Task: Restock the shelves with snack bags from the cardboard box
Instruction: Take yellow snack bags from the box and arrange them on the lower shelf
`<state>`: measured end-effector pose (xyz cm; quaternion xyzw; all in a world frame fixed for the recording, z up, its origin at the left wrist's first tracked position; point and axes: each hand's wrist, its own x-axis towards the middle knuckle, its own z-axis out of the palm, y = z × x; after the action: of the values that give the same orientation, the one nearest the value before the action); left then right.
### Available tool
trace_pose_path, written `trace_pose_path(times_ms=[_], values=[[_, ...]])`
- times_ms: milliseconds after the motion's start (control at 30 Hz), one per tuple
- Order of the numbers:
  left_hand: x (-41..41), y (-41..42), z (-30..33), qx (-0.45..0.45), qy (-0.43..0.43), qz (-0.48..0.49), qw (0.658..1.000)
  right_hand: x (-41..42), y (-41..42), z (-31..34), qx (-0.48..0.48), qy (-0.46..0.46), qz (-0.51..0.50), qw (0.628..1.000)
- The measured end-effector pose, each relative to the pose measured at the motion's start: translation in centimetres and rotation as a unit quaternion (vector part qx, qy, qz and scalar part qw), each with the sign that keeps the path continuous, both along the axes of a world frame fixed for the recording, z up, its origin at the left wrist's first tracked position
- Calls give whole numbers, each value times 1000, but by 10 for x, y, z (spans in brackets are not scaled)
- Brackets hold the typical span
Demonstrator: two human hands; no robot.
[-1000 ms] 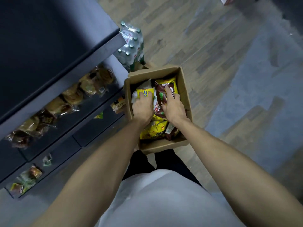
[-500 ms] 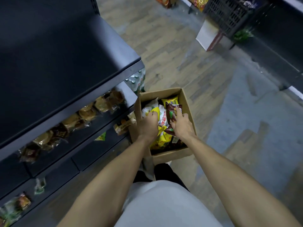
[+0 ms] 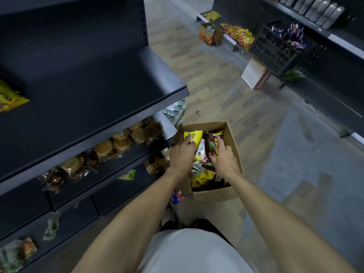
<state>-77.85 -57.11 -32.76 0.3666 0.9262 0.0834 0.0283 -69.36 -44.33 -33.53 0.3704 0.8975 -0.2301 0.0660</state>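
We stand in a shop aisle on a wood-patterned floor point(image 3: 206, 81), dark shelves point(image 3: 94, 99) to our left carrying wrapped pastries point(image 3: 118, 142), a black crate point(image 3: 273, 50) across the way. The cardboard box point(image 3: 234, 154) sits open on the floor just beside the shelving, full of snack bags. Both arms reach down into it: our left hand point(image 3: 182, 154) grips a yellow snack bag point(image 3: 192, 137), our right hand point(image 3: 223, 159) curls around a brown snack bag point(image 3: 212, 146).
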Motion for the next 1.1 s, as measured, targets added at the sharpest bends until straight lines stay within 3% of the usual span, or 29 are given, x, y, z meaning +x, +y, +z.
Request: trace_pose_path(times_ms=[333,733,1100], values=[[12,-78,62,48,108,153,981,-30,-37,28,-23,112,144,983],[51,-206,107,-9,225,309,924,-28,-148,43,-99,178,293,934],[-12,-284,118,-18,240,344,908,-98,-215,71,-94,194,352,911]])
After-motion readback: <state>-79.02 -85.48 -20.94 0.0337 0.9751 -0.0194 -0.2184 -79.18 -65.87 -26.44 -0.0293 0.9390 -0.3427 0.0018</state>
